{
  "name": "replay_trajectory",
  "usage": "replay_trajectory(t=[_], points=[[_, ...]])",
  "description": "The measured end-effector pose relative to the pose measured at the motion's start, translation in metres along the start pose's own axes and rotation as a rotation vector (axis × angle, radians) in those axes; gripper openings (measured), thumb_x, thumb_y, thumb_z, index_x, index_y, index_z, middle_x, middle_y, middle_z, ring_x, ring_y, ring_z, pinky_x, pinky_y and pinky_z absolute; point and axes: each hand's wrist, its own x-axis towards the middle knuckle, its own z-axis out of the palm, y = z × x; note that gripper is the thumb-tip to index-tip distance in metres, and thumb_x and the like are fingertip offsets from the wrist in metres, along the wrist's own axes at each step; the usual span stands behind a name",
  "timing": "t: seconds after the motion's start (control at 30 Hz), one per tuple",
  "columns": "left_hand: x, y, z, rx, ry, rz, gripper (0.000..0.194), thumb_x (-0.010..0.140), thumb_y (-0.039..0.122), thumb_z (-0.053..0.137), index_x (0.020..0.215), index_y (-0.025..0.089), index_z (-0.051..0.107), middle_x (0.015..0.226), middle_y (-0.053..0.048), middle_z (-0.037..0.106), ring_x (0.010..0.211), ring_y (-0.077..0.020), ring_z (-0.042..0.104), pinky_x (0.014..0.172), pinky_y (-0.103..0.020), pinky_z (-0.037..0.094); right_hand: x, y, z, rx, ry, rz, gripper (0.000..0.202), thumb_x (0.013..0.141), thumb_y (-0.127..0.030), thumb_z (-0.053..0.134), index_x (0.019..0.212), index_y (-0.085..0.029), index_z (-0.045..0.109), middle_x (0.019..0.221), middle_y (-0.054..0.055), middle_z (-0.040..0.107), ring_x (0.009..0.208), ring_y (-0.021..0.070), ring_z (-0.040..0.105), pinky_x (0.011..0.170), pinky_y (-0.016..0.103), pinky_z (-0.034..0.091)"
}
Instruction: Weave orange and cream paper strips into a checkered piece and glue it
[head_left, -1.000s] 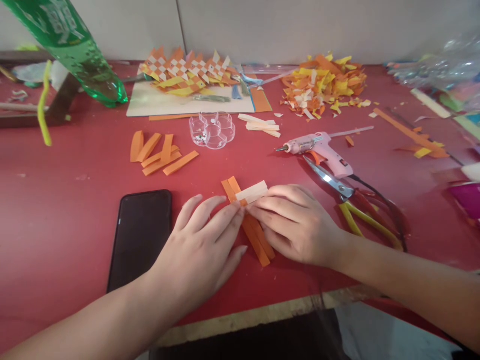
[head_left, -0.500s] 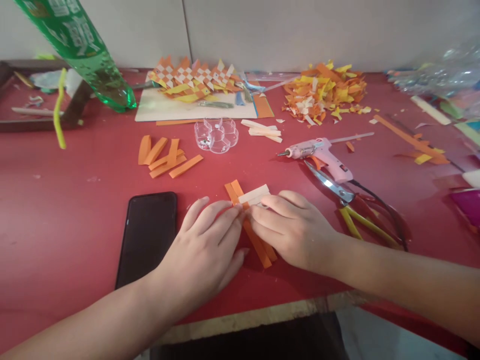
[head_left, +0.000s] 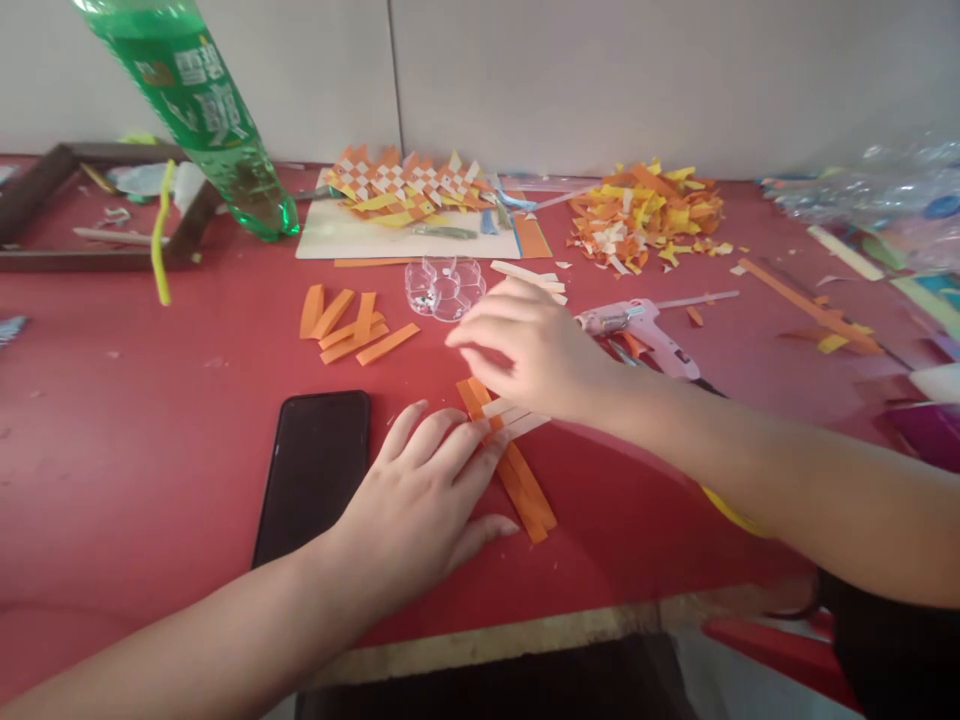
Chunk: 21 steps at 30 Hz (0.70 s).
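Observation:
On the red table, two orange paper strips lie side by side, crossed by several cream paper strips. My left hand rests flat on the crossing, its fingers spread and pressing the strips down; they hide part of the overlap. Raised above the cream strips, my right hand holds nothing, thumb and fingers apart. Its fingertips point left, between the clear flower-shaped tray and the crossed strips. Loose cream strips lie just behind this hand. Several loose orange strips lie left of the tray.
A black phone lies left of my left hand. My right forearm partly hides the pink glue gun and the scissors. Behind are a green bottle, woven paper pieces on a white board, and a heap of paper scraps.
My right hand has let go of the cream strips and lifted up, away from me and slightly left. My left hand stays on the crossed strips. The view has shifted slightly.

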Motion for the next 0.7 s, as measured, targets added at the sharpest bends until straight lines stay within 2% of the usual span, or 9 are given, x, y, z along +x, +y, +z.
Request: replay_trajectory(t=[0.17,0.27,0.4,0.53,0.7], points=[[-0.001,0.001,0.002,0.025,0.012,0.003,0.067,0.088,0.061,0.051,0.132,0.011,0.057,0.113,-0.013,0.062,0.108,-0.0333,0.05,0.103,-0.053,0.037,0.047,-0.01,0.034,-0.106,-0.236,-0.153,0.024,0.094,-0.014,0.046,0.095,-0.013,0.07,0.095,0.009,0.068,0.093,0.0219,0.054,0.083,0.037,0.044],[0.0,0.0,0.002,0.016,0.02,0.013,0.068,0.088,0.062,0.049,0.131,0.01,0.057,0.112,-0.013,0.061,0.105,-0.0329,0.05,0.102,-0.052,0.038,0.061,-0.016,0.045,-0.202,-0.28,-0.182,0.03,0.094,-0.01,0.041,0.089,-0.012,0.07,0.09,0.009,0.066,0.092,0.0216,0.052,0.081,0.037,0.042],[-0.001,-0.001,0.001,0.004,0.015,0.012,0.063,0.089,0.058,0.052,0.13,0.01,0.058,0.11,-0.013,0.06,0.105,-0.0332,0.05,0.1,-0.052,0.039,0.064,-0.016,0.052,-0.219,-0.304,-0.093,0.03,0.093,-0.011,0.044,0.083,-0.013,0.072,0.086,0.009,0.066,0.085,0.0202,0.052,0.073,0.034,0.04],[-0.002,-0.002,0.0,-0.015,0.006,0.009,0.064,0.09,0.055,0.052,0.136,0.011,0.052,0.11,-0.013,0.061,0.104,-0.0329,0.05,0.099,-0.053,0.04,0.054,-0.016,0.048,-0.071,-0.209,0.022,0.025,0.09,-0.012,0.048,0.077,-0.013,0.07,0.08,0.007,0.066,0.083,0.0191,0.053,0.072,0.032,0.04],[-0.004,-0.002,-0.003,-0.084,0.071,0.014,0.058,0.094,0.046,0.05,0.137,0.007,0.049,0.117,-0.016,0.06,0.108,-0.0336,0.048,0.097,-0.053,0.04,0.027,-0.029,0.015,0.363,0.102,0.249,0.009,0.082,-0.011,0.061,0.078,-0.015,0.068,0.079,0.001,0.069,0.074,0.012,0.06,0.068,0.026,0.046]])
